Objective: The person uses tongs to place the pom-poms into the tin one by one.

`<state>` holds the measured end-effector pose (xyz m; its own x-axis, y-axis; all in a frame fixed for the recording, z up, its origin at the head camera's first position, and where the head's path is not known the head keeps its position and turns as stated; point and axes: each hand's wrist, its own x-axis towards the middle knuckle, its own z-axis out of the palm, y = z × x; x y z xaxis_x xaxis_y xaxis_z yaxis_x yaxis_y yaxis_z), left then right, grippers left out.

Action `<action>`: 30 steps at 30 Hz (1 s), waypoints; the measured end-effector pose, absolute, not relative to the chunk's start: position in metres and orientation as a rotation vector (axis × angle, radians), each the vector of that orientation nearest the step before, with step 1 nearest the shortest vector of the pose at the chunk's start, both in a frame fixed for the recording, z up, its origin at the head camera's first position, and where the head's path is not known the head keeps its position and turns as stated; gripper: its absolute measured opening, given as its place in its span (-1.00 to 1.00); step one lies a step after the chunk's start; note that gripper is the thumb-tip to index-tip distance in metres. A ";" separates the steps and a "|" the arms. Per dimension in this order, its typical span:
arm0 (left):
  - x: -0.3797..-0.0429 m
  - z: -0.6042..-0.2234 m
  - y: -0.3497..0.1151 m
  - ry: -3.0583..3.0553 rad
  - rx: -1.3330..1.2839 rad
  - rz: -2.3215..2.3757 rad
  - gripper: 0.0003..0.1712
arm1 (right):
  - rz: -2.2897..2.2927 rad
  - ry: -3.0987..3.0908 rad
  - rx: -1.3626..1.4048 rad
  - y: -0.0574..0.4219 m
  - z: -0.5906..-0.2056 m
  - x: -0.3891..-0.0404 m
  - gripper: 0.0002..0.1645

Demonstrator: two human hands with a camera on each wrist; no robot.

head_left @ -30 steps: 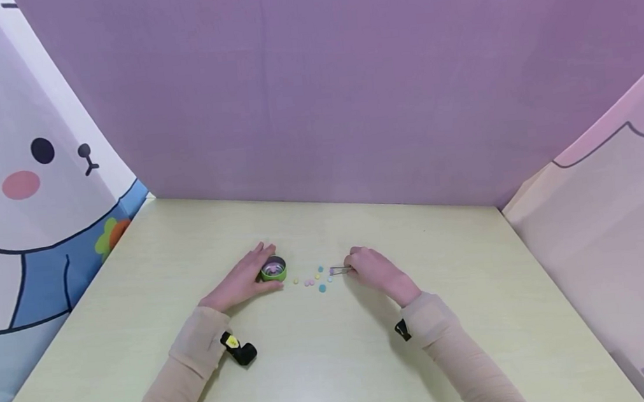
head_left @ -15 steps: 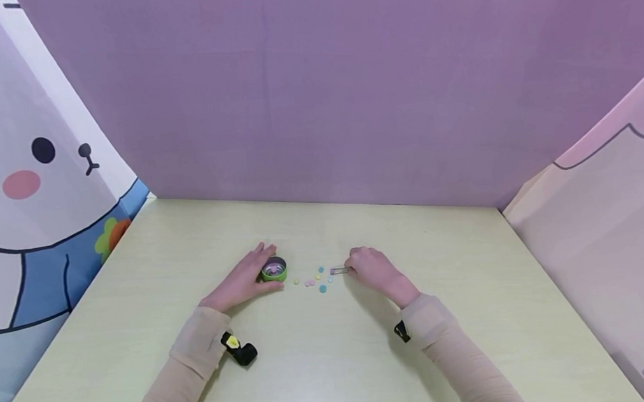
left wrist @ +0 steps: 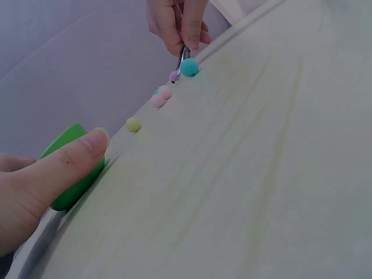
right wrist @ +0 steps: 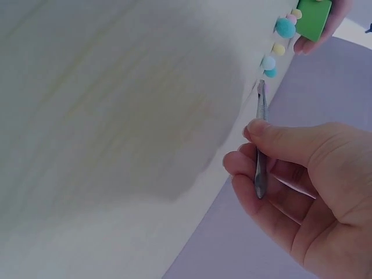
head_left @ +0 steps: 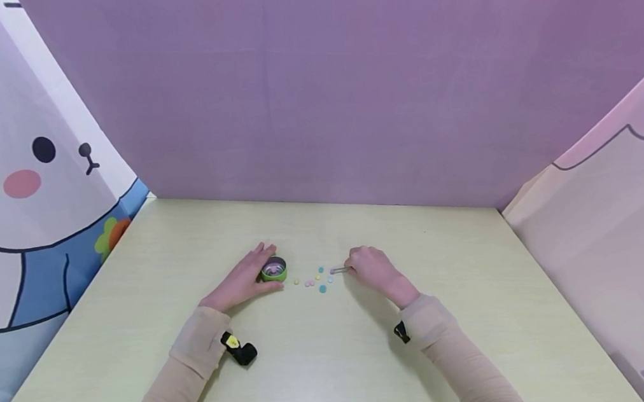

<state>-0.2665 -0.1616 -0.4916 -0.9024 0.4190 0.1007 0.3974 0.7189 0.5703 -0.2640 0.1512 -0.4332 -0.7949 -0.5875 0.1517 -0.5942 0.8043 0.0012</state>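
Observation:
My left hand [head_left: 242, 277] holds a small round green container [head_left: 274, 278] between thumb and fingers. Its inside looks silvery, with something pink at the bottom. In the left wrist view the thumb [left wrist: 64, 163] lies along the container's side. My right hand [head_left: 375, 269] pinches metal tweezers [right wrist: 261, 133] between thumb and fingers, their tips pointing left. Those tips are at a small purple ball [left wrist: 174, 75] at the right end of a loose group of pastel balls. Among them are a larger teal ball [head_left: 322, 288], pink balls [head_left: 309, 284] and a yellow ball [head_left: 296, 282].
A pale wooden table [head_left: 313, 368] bears everything. Purple cloth [head_left: 347, 96] hangs behind its far edge, with printed cloth [head_left: 28, 265] on the left and pale cloth [head_left: 618, 232] on the right. A black wrist camera [head_left: 243, 353] sticks out from the left sleeve.
The tweezers' prongs have come closer together at the purple ball. The left hand and the green container have stayed in place.

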 end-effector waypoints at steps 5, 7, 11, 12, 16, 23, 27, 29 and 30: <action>-0.267 -0.492 -0.162 2.865 0.669 0.938 0.16 | 0.094 -2.809 0.943 0.150 -0.433 -0.265 -0.89; -0.267 -0.492 -0.162 2.861 0.671 0.936 0.16 | 0.100 -2.794 0.949 0.148 -0.433 -0.266 -0.89; -0.267 -0.492 -0.162 2.859 0.674 0.933 0.17 | 0.107 -2.760 0.970 0.144 -0.430 -0.268 -0.89; -0.267 -0.492 -0.162 2.861 0.678 0.933 0.17 | 0.113 -2.747 0.977 0.143 -0.429 -0.269 -0.88; -0.268 -0.492 -0.162 2.863 0.686 0.941 0.16 | 0.122 -2.718 0.993 0.136 -0.423 -0.271 -0.89; -0.270 -0.494 -0.162 2.874 0.693 0.947 0.16 | 0.127 -2.702 1.008 0.120 -0.414 -0.275 -0.90; -0.270 -0.494 -0.161 2.878 0.689 0.935 0.16 | 0.135 -2.680 1.031 0.110 -0.410 -0.276 -0.89; -0.269 -0.493 -0.161 2.878 0.690 0.934 0.16 | 0.141 -2.680 1.039 0.106 -0.409 -0.276 -0.88; -0.269 -0.493 -0.160 2.879 0.693 0.933 0.16 | 0.140 -2.680 1.041 0.103 -0.409 -0.276 -0.88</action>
<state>-0.2692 -0.1604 -0.4928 -0.8996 0.4251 0.1001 0.4029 0.7196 0.5656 -0.2760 0.1033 -0.4086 -0.7085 -0.6493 0.2765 -0.6746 0.7382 0.0050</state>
